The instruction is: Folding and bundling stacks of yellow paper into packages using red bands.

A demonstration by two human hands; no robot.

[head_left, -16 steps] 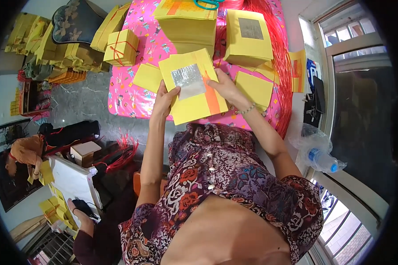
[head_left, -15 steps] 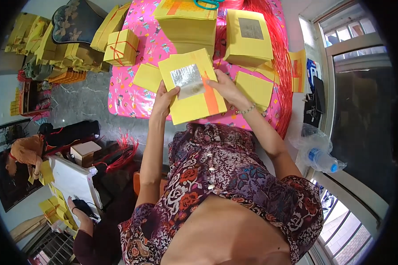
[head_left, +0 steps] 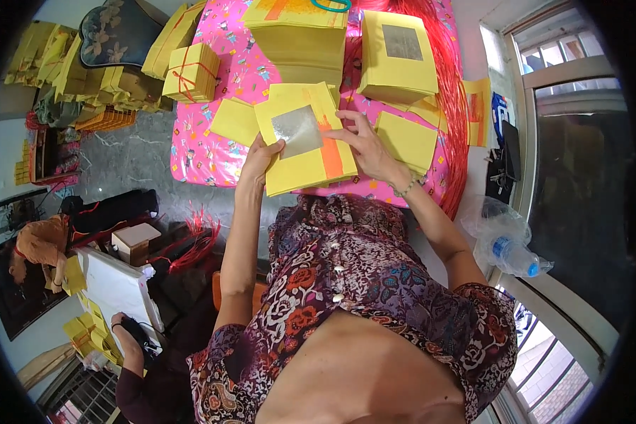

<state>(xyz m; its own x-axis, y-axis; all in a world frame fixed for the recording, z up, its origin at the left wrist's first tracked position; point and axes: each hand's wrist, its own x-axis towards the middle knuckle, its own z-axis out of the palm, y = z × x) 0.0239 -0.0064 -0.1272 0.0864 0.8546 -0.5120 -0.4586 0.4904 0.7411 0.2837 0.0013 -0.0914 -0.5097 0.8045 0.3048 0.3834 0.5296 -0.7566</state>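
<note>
A thin stack of yellow joss paper [head_left: 300, 173], with a silver square and an orange stripe on its top sheet, is held tilted over the near edge of the table. My left hand [head_left: 259, 161] grips its left side, thumb on top by the silver square. My right hand [head_left: 373, 150] is at the stack's right edge, fingers apart and stretched out, one fingertip on or just over the orange stripe. Loose yellow sheets [head_left: 234, 121] lie left of the stack, and a low yellow pile [head_left: 406, 141] lies right of my right hand.
A tall yellow paper pile [head_left: 295, 53] and another pile [head_left: 396, 74] stand farther back on the pink tablecloth [head_left: 203, 159]. A bundle tied with red string [head_left: 192, 73] sits at the left. Red strands [head_left: 457, 141] hang down the right edge. Two people work at a white table [head_left: 120, 283].
My right hand has loosened from the stack's right edge and spread its fingers. The stack has tilted slightly and shifted a little left in my left hand.
</note>
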